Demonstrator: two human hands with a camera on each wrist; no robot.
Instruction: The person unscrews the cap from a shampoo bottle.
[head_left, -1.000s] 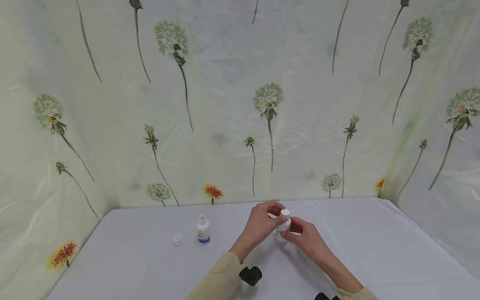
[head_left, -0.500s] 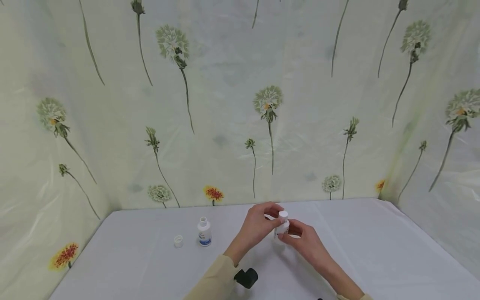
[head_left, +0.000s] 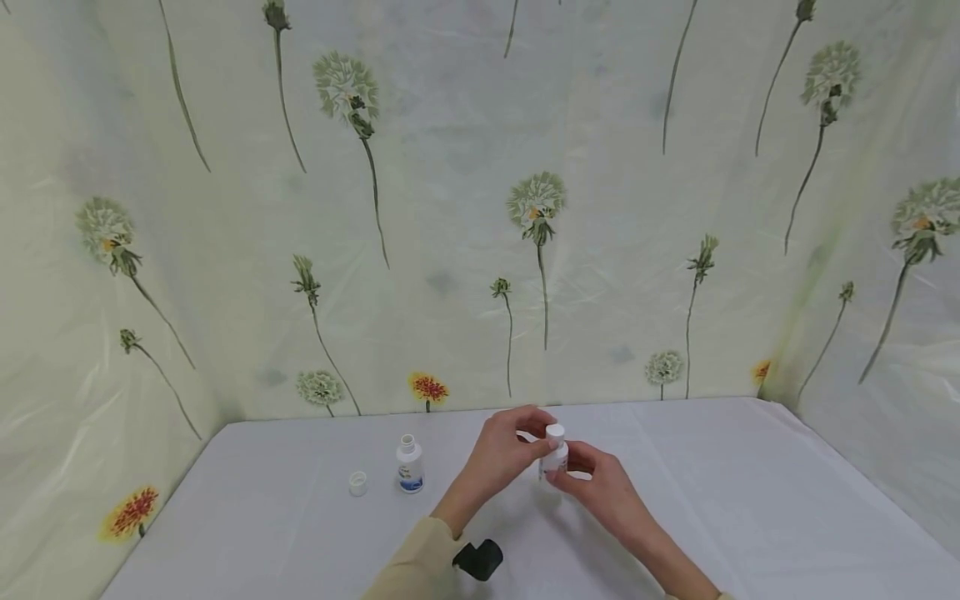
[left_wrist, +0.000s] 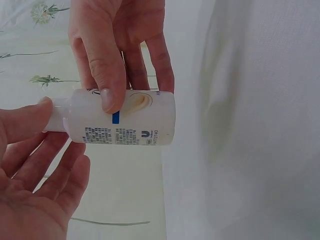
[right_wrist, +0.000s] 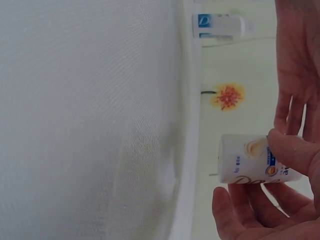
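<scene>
seen from the head, with twelve o'clock pointing away from the person, a small white bottle [head_left: 554, 460] is between both hands, just right of the middle of the white-covered desk [head_left: 300, 533]. it is nearly upright and held up off the surface; in the right wrist view, wall cover shows between its base and the desk edge. the left hand [head_left: 506, 446] comes in from nine o'clock, and its fingers pinch the white cap [head_left: 555, 432] at the neck, the thumb on the near side. whether the cap is tight or loose i cannot tell. the right hand [head_left: 600, 492] reaches in from four o'clock, its fingers wrapped round the body below the shoulder, with the thumb pressed on the side that carries blue and small dark print.

at nine o'clock from the held bottle, well apart from both hands, an open-mouthed bottle [head_left: 410, 468] with a blue patch stands upright. a loose cap [head_left: 358, 483] lies near it, between eight and nine o'clock from it. a black piece [head_left: 478, 560] sits by the pale left sleeve [head_left: 416, 558]. beyond the desk, at twelve o'clock, hangs a flower-printed wall cover [head_left: 450, 167].
</scene>
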